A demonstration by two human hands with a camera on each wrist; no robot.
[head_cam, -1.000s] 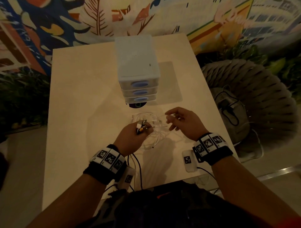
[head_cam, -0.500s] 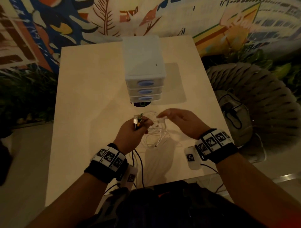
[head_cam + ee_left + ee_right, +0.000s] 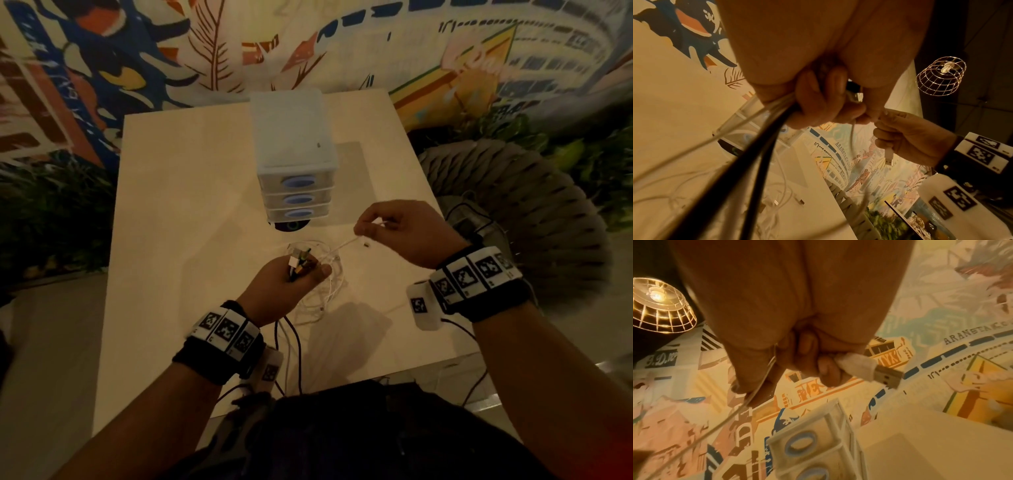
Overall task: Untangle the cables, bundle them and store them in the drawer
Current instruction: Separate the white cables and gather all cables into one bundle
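My left hand (image 3: pixel 294 277) grips a bunch of cable ends (image 3: pixel 300 262) above the table, with black and white cables (image 3: pixel 748 146) trailing back from the fist. A tangle of white cables (image 3: pixel 325 291) lies on the table under it. My right hand (image 3: pixel 387 229) pinches a white USB cable (image 3: pixel 342 245) and holds it taut toward the left hand. Its USB plug (image 3: pixel 875 369) sticks out past the curled fingers in the right wrist view. The small drawer unit (image 3: pixel 294 171), three drawers all shut, stands just beyond both hands.
The pale table (image 3: pixel 191 222) extends to the left and far side of the drawer unit. A dark round object (image 3: pixel 289 226) sits under the unit's front. A woven chair (image 3: pixel 513 212) with a bag stands right of the table. A painted wall is behind.
My right hand has taken hold of a white cable and drawn it up and to the right, away from the tangle. The left hand keeps its grip on the cable ends.
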